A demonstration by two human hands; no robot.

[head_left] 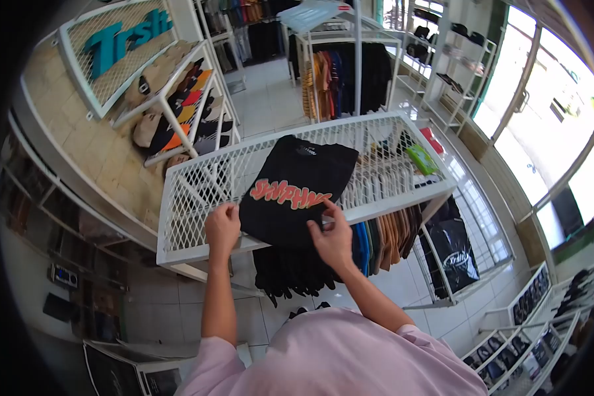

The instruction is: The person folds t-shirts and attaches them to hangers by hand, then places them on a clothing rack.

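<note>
A black T-shirt with red and pink lettering lies folded on a white mesh-topped rack. At the shirt's left edge, my left hand has its thumb and fingers pressed together in a pinch; what is between them is too small to make out. My right hand is at the shirt's lower right, thumb and index finger apart, the fingertip touching near the end of the lettering.
Clothes hang under the rack. A green packet lies at its right end. Shelves with folded garments stand at the left, another clothes rack behind, and a black bag at the lower right.
</note>
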